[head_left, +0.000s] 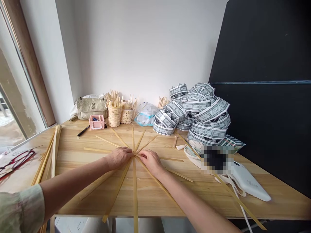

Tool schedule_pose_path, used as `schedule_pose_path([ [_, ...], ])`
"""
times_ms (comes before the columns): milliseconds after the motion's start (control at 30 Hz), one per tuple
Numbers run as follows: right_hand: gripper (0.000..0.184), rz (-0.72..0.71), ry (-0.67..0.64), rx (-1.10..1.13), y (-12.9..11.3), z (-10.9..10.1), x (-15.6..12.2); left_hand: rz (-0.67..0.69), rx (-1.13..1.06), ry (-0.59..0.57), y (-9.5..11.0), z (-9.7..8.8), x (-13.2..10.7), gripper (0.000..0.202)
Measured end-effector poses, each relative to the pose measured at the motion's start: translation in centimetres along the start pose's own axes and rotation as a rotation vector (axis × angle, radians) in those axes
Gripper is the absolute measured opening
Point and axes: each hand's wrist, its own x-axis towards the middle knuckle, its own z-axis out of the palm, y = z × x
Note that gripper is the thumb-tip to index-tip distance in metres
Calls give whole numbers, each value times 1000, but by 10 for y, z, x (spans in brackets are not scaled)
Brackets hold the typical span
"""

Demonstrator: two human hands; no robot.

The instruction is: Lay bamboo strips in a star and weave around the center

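Note:
Thin bamboo strips (135, 194) cross at one centre on the wooden table (80, 171) and spread outward like spokes. My left hand (120, 157) lies over the left side of that crossing, fingers closed together and pressing on the strips. Just right of the centre, my right hand (151, 161) pinches a strip between thumb and forefinger. The hands are close together and hide part of the crossing. One long strip passes beneath my right forearm toward the table's front edge.
A bundle of strips (46, 155) rests at the left. Woven baskets (114, 116), a pink crate (96, 123), a black pen (83, 130) and a bag (91, 108) stand behind. Stacked patterned paper rolls (206, 119) rise at right, near a white device (251, 181) and a pixelated patch.

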Motion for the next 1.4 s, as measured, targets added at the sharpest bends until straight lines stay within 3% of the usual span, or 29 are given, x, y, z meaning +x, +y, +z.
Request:
schedule_pose_path([
  [267,17,-28,6,11,6,3,0,24,48,-13,-2,7,3,18],
  [600,17,-2,17,1,3,5,4,19,27,14,-2,2,2,22],
  [833,19,-15,34,2,4,9,4,13,37,-34,1,0,1,21],
  [1400,14,-38,-5,-37,1,0,2,78,87,-10,-4,7,-1,33],
])
